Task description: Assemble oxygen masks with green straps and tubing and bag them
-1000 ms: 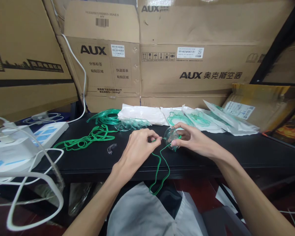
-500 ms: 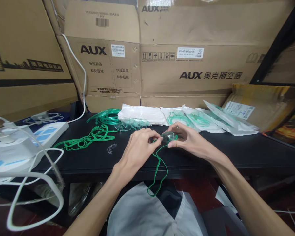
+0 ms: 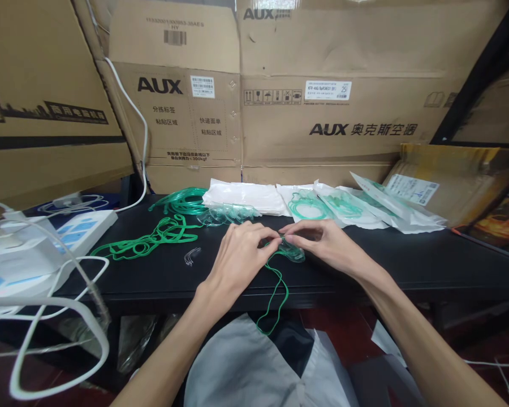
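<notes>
Above the table's front edge, a clear greenish oxygen mask [image 3: 292, 252] is held between my two hands. My left hand [image 3: 248, 246] has thumb and forefinger pinched at the mask's left edge, where the green elastic strap [image 3: 285, 294] meets it; the exact grip is partly hidden. The strap hangs in a long loop below the table edge. My right hand [image 3: 328, 243] pinches the mask's upper rim between thumb and fingers, close to the left fingertips. Left of my hands lie a bundle of green straps [image 3: 152, 240] and several thin metal strips [image 3: 192, 256].
Behind my hands, several clear masks [image 3: 231, 213] lie by coiled green tubing [image 3: 182, 200] and a stack of white packets [image 3: 244, 195]. Packed mask pouches [image 3: 348, 206] line the back right. A power strip [image 3: 82, 232] with white cables occupies the left. Cardboard boxes [image 3: 322, 51] wall the back.
My right hand has shifted its grip from around the mask's body to a pinch at its upper rim, nearer my left fingertips. The mask now hangs lower, tilted.
</notes>
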Motion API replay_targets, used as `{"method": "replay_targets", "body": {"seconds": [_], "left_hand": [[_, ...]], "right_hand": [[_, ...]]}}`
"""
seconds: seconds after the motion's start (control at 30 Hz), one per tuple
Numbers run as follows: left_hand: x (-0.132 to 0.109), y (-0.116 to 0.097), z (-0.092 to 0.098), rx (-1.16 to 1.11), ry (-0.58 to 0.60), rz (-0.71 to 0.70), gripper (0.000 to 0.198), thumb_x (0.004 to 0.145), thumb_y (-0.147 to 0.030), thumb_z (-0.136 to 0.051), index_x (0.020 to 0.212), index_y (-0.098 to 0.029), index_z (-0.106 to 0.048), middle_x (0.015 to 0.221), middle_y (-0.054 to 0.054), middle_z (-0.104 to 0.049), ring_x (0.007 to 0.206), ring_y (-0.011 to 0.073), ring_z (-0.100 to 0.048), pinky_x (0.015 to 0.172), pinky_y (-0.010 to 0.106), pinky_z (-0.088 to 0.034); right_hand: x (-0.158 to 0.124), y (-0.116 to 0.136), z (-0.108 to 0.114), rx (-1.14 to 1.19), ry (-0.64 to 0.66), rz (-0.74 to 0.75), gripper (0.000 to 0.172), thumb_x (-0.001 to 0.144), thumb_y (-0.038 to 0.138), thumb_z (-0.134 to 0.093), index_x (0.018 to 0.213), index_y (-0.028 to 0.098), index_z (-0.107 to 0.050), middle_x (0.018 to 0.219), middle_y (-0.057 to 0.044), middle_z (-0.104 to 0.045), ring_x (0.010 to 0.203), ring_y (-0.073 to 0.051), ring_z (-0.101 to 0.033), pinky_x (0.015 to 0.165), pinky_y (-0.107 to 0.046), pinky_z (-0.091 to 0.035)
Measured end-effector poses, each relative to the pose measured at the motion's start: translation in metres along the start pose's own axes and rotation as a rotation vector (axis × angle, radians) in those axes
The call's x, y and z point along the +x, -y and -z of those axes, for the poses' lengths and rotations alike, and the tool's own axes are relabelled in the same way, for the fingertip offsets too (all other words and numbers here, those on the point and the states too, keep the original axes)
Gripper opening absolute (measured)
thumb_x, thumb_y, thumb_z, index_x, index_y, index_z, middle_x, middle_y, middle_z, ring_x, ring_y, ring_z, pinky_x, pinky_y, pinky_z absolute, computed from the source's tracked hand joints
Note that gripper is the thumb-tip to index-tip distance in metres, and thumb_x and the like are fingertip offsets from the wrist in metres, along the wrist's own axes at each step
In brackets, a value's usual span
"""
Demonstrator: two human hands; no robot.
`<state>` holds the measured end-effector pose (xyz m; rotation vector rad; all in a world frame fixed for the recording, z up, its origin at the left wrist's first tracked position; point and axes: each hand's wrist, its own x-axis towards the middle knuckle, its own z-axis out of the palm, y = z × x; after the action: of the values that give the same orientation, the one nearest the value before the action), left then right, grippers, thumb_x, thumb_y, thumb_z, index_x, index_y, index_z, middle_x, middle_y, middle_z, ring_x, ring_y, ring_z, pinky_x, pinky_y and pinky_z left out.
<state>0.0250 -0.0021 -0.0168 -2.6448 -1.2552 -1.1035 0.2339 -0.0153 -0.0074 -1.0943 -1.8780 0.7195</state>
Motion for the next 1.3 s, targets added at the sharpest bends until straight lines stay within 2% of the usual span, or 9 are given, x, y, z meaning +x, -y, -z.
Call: {"method": "replay_targets", "body": {"seconds": [0.17,0.23,0.3,0.37,0.57,0.87,1.13,1.3], "left_hand": [[0.0,-0.002,0.0,-0.035,0.045,0.037,0.013,0.093,-0.032,-0.066,0.092,-0.03,-0.078,0.091,-0.005,-0.079,0.088,0.0218,-0.068,0.083,0.037,-0.041],[0.0,-0.003,0.001,-0.143,0.054,0.092,0.015,0.093,-0.038,-0.066,0.102,-0.033,-0.077,0.09,-0.006,-0.079,0.086,0.0205,-0.069,0.083,0.035,-0.044],[0.0,-0.004,0.003,-0.259,0.064,0.148,0.025,0.093,-0.044,-0.064,0.115,-0.035,-0.071,0.091,-0.007,-0.079,0.086,0.0192,-0.071,0.083,0.033,-0.047],[0.0,-0.006,0.005,-0.335,0.08,0.181,0.03,0.094,-0.049,-0.062,0.12,-0.036,-0.068,0.093,-0.008,-0.079,0.088,0.0186,-0.072,0.083,0.031,-0.049],[0.0,-0.014,0.011,-0.458,0.05,0.195,0.024,0.092,-0.049,-0.064,0.105,-0.03,-0.069,0.104,-0.005,-0.077,0.098,0.0179,-0.071,0.084,0.028,-0.052],[0.0,-0.017,0.015,-0.307,-0.034,0.112,0.013,0.087,-0.027,-0.066,0.1,-0.027,-0.064,0.105,-0.003,-0.074,0.104,0.0216,-0.068,0.092,0.034,-0.051],[0.001,-0.012,0.018,-0.241,-0.074,0.099,0.013,0.085,-0.024,-0.067,0.098,-0.027,-0.064,0.1,-0.003,-0.073,0.098,0.0195,-0.066,0.09,0.034,-0.048],[0.0,-0.011,0.018,-0.238,-0.07,0.093,0.013,0.086,-0.025,-0.066,0.098,-0.028,-0.064,0.1,-0.004,-0.073,0.099,0.0189,-0.066,0.091,0.034,-0.047]], "right_hand": [[0.0,-0.003,-0.002,0.022,-0.002,-0.005,0.012,0.09,0.031,-0.068,0.088,0.024,-0.077,0.119,-0.007,-0.074,0.112,-0.028,-0.069,0.099,-0.044,-0.051],[0.001,-0.003,-0.003,0.016,-0.035,0.01,0.012,0.091,0.03,-0.066,0.088,0.023,-0.075,0.118,-0.007,-0.074,0.111,-0.027,-0.069,0.099,-0.044,-0.05],[0.001,-0.002,-0.004,-0.007,-0.073,0.037,0.012,0.093,0.03,-0.064,0.088,0.023,-0.073,0.116,-0.007,-0.074,0.109,-0.026,-0.069,0.099,-0.044,-0.05],[0.001,0.0,-0.006,-0.027,-0.096,0.058,0.012,0.094,0.029,-0.062,0.088,0.023,-0.071,0.114,-0.007,-0.074,0.107,-0.025,-0.068,0.098,-0.043,-0.049],[-0.001,0.01,-0.015,-0.012,-0.152,0.128,0.011,0.096,0.025,-0.059,0.09,0.023,-0.069,0.109,-0.005,-0.073,0.106,-0.024,-0.068,0.094,-0.038,-0.051],[-0.007,0.023,-0.016,-0.093,-0.247,0.194,0.012,0.097,0.026,-0.057,0.093,0.026,-0.068,0.114,-0.006,-0.07,0.113,-0.026,-0.064,0.1,-0.042,-0.051],[-0.01,0.022,0.009,-0.135,-0.376,0.196,0.01,0.096,0.031,-0.06,0.091,0.025,-0.068,0.111,-0.006,-0.071,0.112,-0.028,-0.065,0.094,-0.042,-0.053],[-0.01,0.022,0.016,-0.169,-0.406,0.195,0.01,0.095,0.032,-0.062,0.09,0.026,-0.068,0.111,-0.005,-0.072,0.112,-0.029,-0.065,0.096,-0.046,-0.052]]}}
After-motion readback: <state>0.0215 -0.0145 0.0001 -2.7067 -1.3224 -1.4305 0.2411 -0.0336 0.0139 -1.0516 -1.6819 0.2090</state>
